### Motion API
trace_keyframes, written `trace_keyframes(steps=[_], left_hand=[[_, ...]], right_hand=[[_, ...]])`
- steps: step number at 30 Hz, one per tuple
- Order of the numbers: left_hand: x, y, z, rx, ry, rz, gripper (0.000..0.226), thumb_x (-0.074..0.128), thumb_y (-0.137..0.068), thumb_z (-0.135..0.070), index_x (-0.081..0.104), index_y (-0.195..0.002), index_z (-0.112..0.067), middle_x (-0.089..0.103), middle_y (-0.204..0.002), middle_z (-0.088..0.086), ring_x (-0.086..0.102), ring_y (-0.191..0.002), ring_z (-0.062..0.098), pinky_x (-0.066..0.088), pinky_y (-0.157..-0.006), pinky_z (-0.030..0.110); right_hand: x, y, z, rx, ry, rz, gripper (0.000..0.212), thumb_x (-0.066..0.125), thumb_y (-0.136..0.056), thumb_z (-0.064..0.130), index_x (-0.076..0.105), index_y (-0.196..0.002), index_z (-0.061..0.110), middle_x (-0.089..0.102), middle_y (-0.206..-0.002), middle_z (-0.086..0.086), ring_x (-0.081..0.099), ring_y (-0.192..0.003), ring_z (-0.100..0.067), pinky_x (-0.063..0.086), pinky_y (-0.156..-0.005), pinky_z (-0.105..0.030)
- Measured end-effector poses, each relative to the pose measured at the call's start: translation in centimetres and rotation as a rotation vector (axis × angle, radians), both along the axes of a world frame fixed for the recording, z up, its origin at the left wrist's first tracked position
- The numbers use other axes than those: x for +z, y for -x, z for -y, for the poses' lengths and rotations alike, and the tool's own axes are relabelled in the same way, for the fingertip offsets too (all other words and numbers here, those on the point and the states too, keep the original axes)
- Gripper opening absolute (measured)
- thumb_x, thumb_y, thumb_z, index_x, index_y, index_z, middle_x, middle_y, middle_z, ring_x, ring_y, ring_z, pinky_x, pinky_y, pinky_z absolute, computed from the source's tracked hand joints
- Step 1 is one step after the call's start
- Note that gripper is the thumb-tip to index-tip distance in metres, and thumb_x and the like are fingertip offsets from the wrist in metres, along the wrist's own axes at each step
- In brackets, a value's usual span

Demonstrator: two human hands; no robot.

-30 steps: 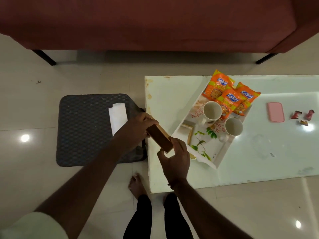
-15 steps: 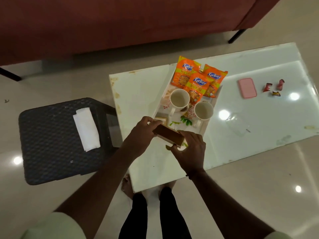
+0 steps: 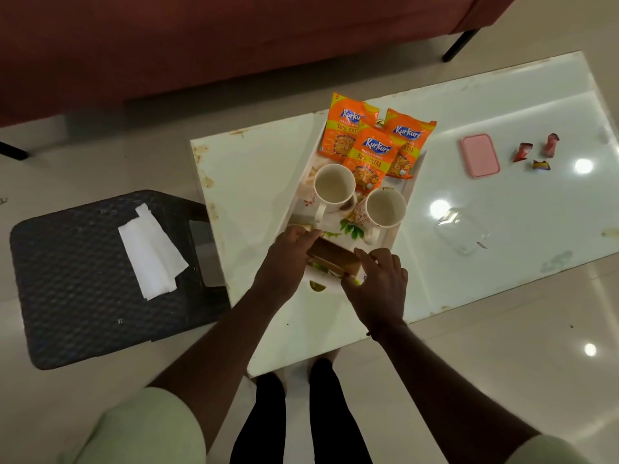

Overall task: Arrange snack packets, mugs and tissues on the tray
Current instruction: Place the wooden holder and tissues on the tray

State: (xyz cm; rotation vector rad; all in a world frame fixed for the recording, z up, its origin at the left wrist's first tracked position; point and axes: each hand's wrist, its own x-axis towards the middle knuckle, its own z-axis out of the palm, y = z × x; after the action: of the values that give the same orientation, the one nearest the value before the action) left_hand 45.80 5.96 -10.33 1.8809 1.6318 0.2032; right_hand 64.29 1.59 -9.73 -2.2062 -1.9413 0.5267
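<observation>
Both hands, left hand point(image 3: 288, 259) and right hand point(image 3: 378, 289), now lower the gripped brown wooden tissue holder point(image 3: 335, 259) onto the white floral tray point(image 3: 407, 192), ends pinched for level seating.

Tray point(image 3: 411, 177) on white table point(image 3: 254, 175)

Pink lid point(image 3: 480, 155), three sweet wrappers point(image 3: 533, 154), perhaps a clear tub point(image 3: 463, 231), dark stool point(image 3: 83, 296)

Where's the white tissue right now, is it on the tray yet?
Not yet: the white tissue lies on the dark woven stool, left of the white table and apart from the tray.
</observation>
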Motion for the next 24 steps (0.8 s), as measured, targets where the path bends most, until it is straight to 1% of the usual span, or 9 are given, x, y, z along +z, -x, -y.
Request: trace_keyframes(steps=[7,9,11,13,16,19,21,24], left_hand=[[-1.1,-0.1,-0.1,-0.005,-0.016,-0.003,0.049,0.058,-0.094,-0.01,0.049,-0.142,-0.017,0.055,-0.136,0.013,0.055,-0.123,0.03,0.046,-0.104,0.042],[-1.0,0.1,-0.1,0.001,-0.022,0.01,0.05,0.06,-0.093,-0.01,0.049,-0.141,-0.015,0.056,-0.137,0.013,0.056,-0.122,0.03,0.047,-0.103,0.042],[-0.5,0.8,0.1,0.036,-0.039,0.013,0.053,0.065,-0.09,-0.012,0.049,-0.14,-0.015,0.055,-0.138,0.01,0.056,-0.122,0.029,0.049,-0.101,0.042],[0.0,2.3,0.6,0.118,-0.074,0.025,0.053,0.069,-0.087,-0.012,0.051,-0.136,-0.013,0.056,-0.136,0.008,0.056,-0.121,0.025,0.051,-0.099,0.041],[0.4,5.2,2.1,0.208,-0.119,0.026,0.049,0.067,-0.088,-0.012,0.051,-0.135,-0.015,0.055,-0.137,0.005,0.052,-0.126,0.022,0.047,-0.103,0.039],[0.6,8.6,3.7,0.293,-0.182,-0.004,0.047,0.064,-0.091,-0.018,0.051,-0.136,-0.015,0.054,-0.139,0.006,0.049,-0.13,0.022,0.041,-0.109,0.04],[0.9,10.5,4.4,0.367,-0.221,-0.03,0.046,0.066,-0.091,-0.02,0.052,-0.134,-0.014,0.055,-0.138,0.007,0.05,-0.129,0.024,0.038,-0.108,0.037],[1.3,13.6,5.7,0.476,-0.239,-0.062,0.047,0.067,-0.091,-0.026,0.054,-0.133,-0.012,0.054,-0.14,0.01,0.049,-0.13,0.027,0.04,-0.106,0.04]], right_hand=[[-0.7,0.3,0.0,0.008,0.034,0.04,0.058,0.077,-0.077,0.036,0.062,-0.129,0.017,0.061,-0.116,-0.007,0.056,-0.107,-0.03,0.045,-0.087,-0.043],[-0.7,0.4,0.1,0.013,-0.002,0.057,0.065,0.079,-0.074,0.04,0.06,-0.131,0.015,0.061,-0.115,-0.008,0.056,-0.106,-0.03,0.046,-0.085,-0.042],[-0.4,1.1,0.3,0.035,-0.105,0.05,0.071,0.079,-0.071,0.044,0.057,-0.131,0.014,0.06,-0.114,-0.009,0.054,-0.104,-0.027,0.046,-0.082,-0.039],[-0.1,2.9,0.1,0.085,-0.217,0.004,0.068,0.078,-0.071,0.043,0.058,-0.128,0.013,0.061,-0.113,-0.01,0.053,-0.104,-0.026,0.045,-0.082,-0.038],[0.4,7.0,-0.8,0.137,-0.293,-0.066,0.061,0.075,-0.074,0.043,0.063,-0.125,0.012,0.062,-0.114,-0.009,0.055,-0.106,-0.027,0.046,-0.085,-0.04],[1.0,11.6,-1.4,0.18,-0.296,-0.129,0.061,0.074,-0.076,0.042,0.06,-0.128,0.012,0.062,-0.118,-0.01,0.055,-0.112,-0.027,0.046,-0.092,-0.043],[1.5,14.4,-1.7,0.226,-0.269,-0.163,0.065,0.071,-0.079,0.044,0.056,-0.134,0.013,0.06,-0.123,-0.009,0.053,-0.117,-0.025,0.043,-0.096,-0.041],[2.1,18.4,-1.9,0.286,-0.227,-0.233,0.067,0.069,-0.083,0.046,0.052,-0.139,0.013,0.057,-0.133,-0.007,0.05,-0.126,-0.023,0.041,-0.102,-0.04]])
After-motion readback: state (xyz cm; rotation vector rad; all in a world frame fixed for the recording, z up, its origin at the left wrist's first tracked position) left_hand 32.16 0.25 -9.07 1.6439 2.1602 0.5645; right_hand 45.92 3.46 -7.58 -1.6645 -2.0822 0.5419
